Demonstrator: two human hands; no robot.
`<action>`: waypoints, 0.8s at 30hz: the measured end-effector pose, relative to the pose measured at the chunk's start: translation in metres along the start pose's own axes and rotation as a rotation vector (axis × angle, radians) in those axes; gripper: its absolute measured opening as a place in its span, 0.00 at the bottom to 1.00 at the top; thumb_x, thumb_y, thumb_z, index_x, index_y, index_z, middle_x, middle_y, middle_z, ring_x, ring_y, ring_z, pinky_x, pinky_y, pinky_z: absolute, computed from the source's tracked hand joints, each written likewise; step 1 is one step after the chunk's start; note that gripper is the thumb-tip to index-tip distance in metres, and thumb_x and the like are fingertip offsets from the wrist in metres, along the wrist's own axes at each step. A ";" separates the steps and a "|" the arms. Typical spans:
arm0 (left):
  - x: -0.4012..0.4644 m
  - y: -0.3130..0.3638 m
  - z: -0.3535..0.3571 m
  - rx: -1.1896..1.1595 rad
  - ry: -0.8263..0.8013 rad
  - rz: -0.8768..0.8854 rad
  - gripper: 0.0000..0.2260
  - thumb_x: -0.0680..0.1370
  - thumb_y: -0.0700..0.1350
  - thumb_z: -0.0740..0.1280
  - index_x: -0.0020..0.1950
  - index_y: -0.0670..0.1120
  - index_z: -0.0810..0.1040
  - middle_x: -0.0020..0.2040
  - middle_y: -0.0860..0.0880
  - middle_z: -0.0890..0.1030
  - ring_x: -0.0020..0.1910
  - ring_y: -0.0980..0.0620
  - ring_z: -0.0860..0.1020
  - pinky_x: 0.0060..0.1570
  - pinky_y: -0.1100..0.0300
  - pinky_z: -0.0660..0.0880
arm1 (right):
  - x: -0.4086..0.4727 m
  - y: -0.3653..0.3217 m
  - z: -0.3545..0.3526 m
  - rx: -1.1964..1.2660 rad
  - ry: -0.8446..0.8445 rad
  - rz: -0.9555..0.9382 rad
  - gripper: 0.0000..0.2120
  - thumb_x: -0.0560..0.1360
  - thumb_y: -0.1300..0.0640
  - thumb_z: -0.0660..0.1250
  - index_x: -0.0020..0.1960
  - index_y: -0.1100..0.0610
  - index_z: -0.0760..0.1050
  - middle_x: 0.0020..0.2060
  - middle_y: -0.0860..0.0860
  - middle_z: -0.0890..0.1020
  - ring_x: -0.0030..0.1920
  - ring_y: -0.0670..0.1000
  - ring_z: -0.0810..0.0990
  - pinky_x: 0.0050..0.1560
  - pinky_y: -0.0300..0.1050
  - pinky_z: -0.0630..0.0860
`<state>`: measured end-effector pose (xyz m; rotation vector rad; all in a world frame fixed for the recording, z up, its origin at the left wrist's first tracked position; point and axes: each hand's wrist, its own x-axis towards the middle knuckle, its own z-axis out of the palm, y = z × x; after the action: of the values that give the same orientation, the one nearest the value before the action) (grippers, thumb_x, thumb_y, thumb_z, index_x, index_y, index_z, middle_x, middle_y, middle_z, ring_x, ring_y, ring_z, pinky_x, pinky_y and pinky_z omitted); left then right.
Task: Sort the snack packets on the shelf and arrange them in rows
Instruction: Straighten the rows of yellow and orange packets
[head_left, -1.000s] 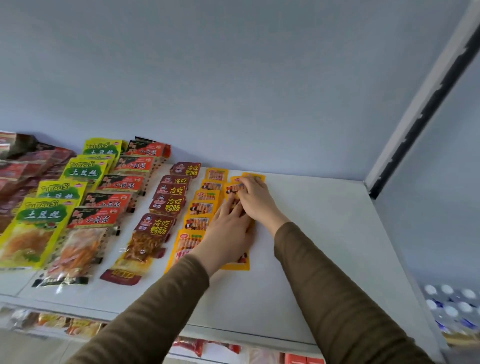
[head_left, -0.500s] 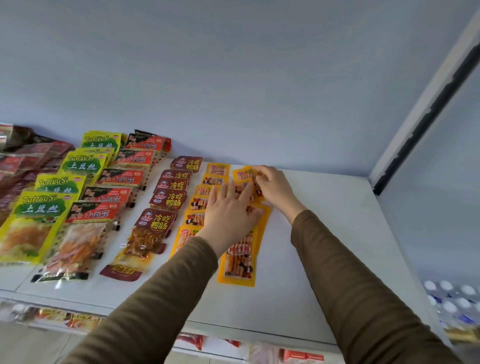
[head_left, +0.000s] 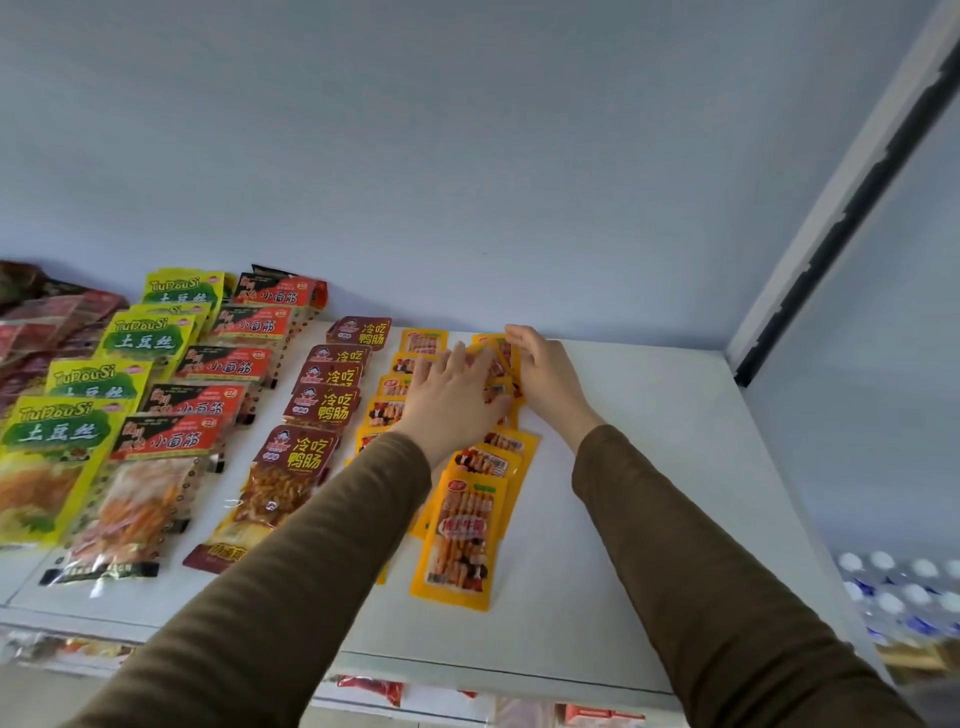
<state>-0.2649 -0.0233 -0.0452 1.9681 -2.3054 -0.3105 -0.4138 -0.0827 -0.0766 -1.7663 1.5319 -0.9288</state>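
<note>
Orange snack packets (head_left: 460, 540) lie in an overlapping row running from near the front of the white shelf (head_left: 649, 467) to the back wall. My left hand (head_left: 452, 400) lies flat with fingers spread on the far packets of this row. My right hand (head_left: 548, 376) rests against the right edge of the farthest orange packets, its fingers fairly straight. A second orange row (head_left: 423, 343) lies just to the left, partly hidden by my left arm. Further left run rows of maroon packets (head_left: 306, 452), red packets (head_left: 176, 436) and green-yellow packets (head_left: 78, 431).
Dark red packets (head_left: 47, 322) are heaped at the far left. A slotted shelf upright (head_left: 857, 171) rises at the right, with bottle caps (head_left: 904, 592) below it. More goods show on the lower shelf (head_left: 374, 691). The shelf's right part is bare white.
Both hands have moved toward the back wall along the orange row. The orange packets in front of them are now uncovered and fanned out toward the shelf front.
</note>
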 end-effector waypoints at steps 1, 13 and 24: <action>0.003 -0.001 0.002 0.013 -0.023 0.036 0.30 0.84 0.62 0.52 0.84 0.53 0.53 0.84 0.43 0.54 0.83 0.41 0.52 0.79 0.38 0.44 | -0.001 0.001 0.000 0.005 -0.009 0.001 0.24 0.81 0.65 0.53 0.73 0.51 0.71 0.67 0.51 0.79 0.69 0.52 0.73 0.69 0.52 0.71; -0.007 -0.013 -0.011 -0.141 0.058 0.085 0.27 0.84 0.52 0.57 0.83 0.55 0.55 0.84 0.47 0.56 0.83 0.44 0.55 0.81 0.43 0.48 | -0.018 -0.005 -0.013 0.040 0.076 0.025 0.21 0.83 0.65 0.53 0.74 0.56 0.71 0.69 0.54 0.77 0.70 0.53 0.74 0.68 0.42 0.69; -0.046 -0.026 0.007 0.050 0.023 0.054 0.22 0.87 0.53 0.49 0.82 0.54 0.62 0.84 0.48 0.57 0.84 0.46 0.47 0.81 0.44 0.42 | -0.071 -0.018 -0.009 -0.035 -0.014 0.084 0.21 0.85 0.59 0.53 0.77 0.49 0.67 0.71 0.49 0.76 0.65 0.51 0.79 0.64 0.52 0.78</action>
<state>-0.2337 0.0190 -0.0545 1.9166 -2.3695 -0.2268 -0.4166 -0.0100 -0.0647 -1.7153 1.6100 -0.8519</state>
